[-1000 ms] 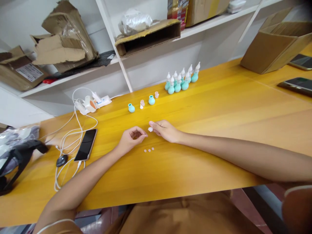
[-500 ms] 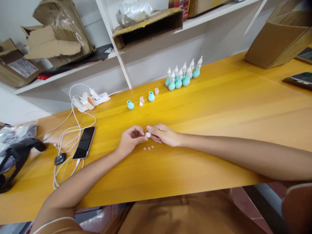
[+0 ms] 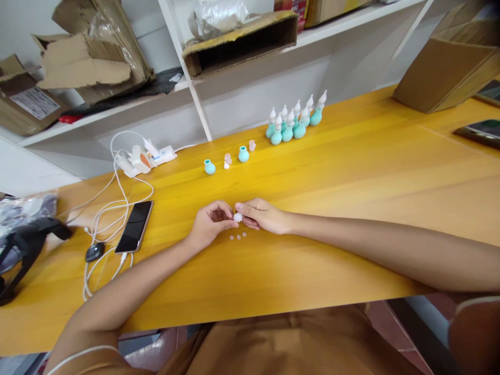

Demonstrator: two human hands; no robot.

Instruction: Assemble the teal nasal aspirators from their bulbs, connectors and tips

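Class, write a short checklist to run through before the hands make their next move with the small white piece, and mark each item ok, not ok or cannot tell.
1. White piece pinched between both hands: ok.
2. Left hand and right hand over the table: ok.
3. Three small discs lying close by: ok.
4. Two open teal bulbs standing upright: ok.
5. Phone and cable apart from the hands: ok.
6. Which way the piece faces: cannot tell.

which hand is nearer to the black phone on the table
Left. The left hand is over the table toward the phone's side, apart from it. The right hand is on the far side of the left hand, pinching a small white piece with it.
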